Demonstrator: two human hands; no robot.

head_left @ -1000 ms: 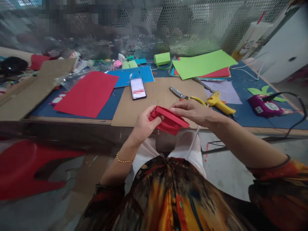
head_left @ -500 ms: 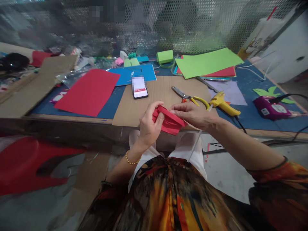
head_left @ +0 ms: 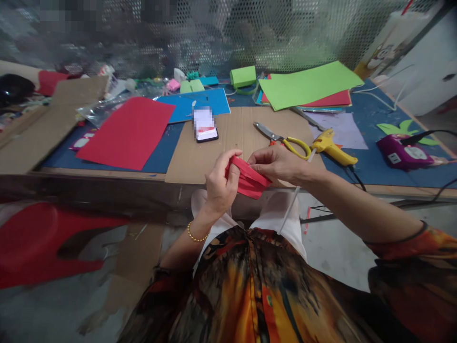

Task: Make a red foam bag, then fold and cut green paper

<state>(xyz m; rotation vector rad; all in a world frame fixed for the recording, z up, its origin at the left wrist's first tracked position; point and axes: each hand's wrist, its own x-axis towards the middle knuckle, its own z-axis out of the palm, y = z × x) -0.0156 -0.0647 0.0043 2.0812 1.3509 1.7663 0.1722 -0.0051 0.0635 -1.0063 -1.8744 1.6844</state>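
A folded piece of red paper (head_left: 251,183) is held over the table's front edge, above my lap. My left hand (head_left: 220,183) grips its left end, with the thumb pressed on the front. On the upper right, the fingers of my right hand (head_left: 273,164) pinch the paper's top edge; the fingertips partly hide that spot. Just behind my right hand lie yellow-handled scissors (head_left: 282,138). A yellow glue gun (head_left: 333,148) with a white glue stick rests to the right of that hand.
A brown cardboard sheet (head_left: 235,124) covers the table's middle, with a phone (head_left: 205,125) on it. Red paper (head_left: 128,133) lies left, green sheets (head_left: 310,85) at the back right. A purple box (head_left: 405,151) with a cable stands right. A red stool (head_left: 46,243) is at lower left.
My right hand has shifted slightly left along the red paper's upper edge. The paper sits at a slightly different angle, its folds closer together. The whole view has shifted a little.
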